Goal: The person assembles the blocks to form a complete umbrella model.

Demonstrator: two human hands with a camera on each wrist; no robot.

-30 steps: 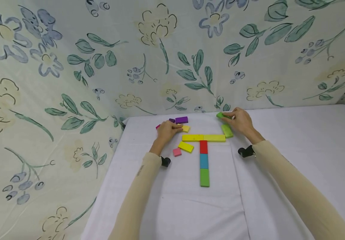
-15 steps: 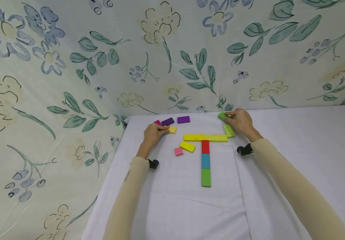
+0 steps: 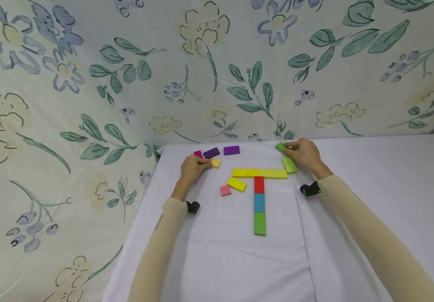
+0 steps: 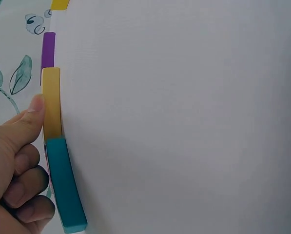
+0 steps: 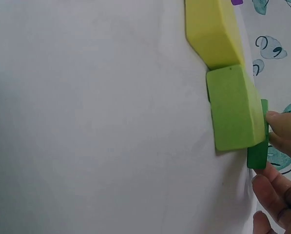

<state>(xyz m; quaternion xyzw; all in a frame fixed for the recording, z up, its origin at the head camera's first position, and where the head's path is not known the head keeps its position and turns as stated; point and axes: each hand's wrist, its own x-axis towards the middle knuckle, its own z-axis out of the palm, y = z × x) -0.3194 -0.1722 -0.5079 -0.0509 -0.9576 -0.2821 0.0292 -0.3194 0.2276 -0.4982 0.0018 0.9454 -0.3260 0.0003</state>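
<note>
Block of pale yellow [image 3: 215, 164], pinched by left hand [image 3: 193, 170] mid-frame, now lies farther from T-shape [image 3: 259, 184]; right hand [image 3: 306, 155] pinches green block [image 3: 281, 147].

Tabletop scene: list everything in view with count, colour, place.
Tablecloth: 1, white, underneath
Backdrop: 1, flowered cream, behind
Far blocks: 3, magenta, purple, far left
Paired blocks: 2, pale yellow, teal, at left hand
Bar blocks: 2, yellow, centre
Stem blocks: 3, red, blue, green, nearer than bar
Slanted block: 1, yellow, left of stem
Small block: 1, pink, beside slanted block
End block: 1, lime, by bar's right end
Held block: 1, green, in right hand
Cameras: 2, black, at wrists
Sleeves: 2, beige, on arms
Left hand: 1, bare, at paired blocks
Right hand: 1, bare, at held block
</note>
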